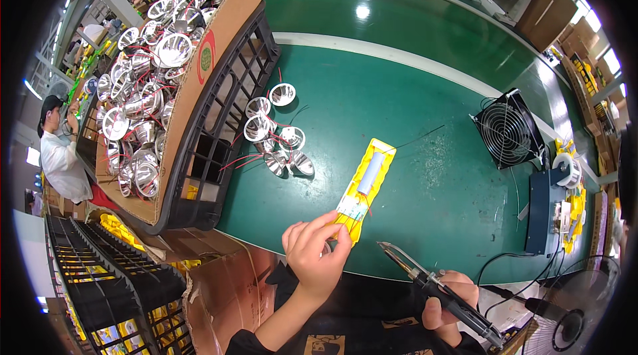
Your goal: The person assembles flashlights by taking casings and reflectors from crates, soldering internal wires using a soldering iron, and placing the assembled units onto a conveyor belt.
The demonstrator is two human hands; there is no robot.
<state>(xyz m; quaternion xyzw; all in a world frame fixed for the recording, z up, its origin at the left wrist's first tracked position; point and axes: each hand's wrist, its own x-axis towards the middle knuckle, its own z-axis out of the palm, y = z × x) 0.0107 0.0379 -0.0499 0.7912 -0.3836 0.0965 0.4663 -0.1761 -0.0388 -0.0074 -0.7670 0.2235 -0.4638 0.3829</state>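
My left hand [315, 249] pinches the near end of a long yellow plastic housing [352, 185], its fingers closed at that end. A blue-grey cylindrical battery [371, 174] lies inside the housing, with a small pale circuit board [352, 207] and thin wires nearer the hand. A shiny rounded edge shows partly under the fingers; the rest of it is hidden. A black soldering iron [446, 294] is gripped in my right hand [453, 302]. Its tip points up and left, just right of the housing's near end and apart from it.
Several silver reflector cups [292, 137] with red wires lie left on the green table [425, 209]. A cardboard box [229, 16] heaped with more cups rests on a black crate [229, 99]. A square fan [508, 130] and blue soldering station [543, 212] stand right; a person [63, 156] works at far left.
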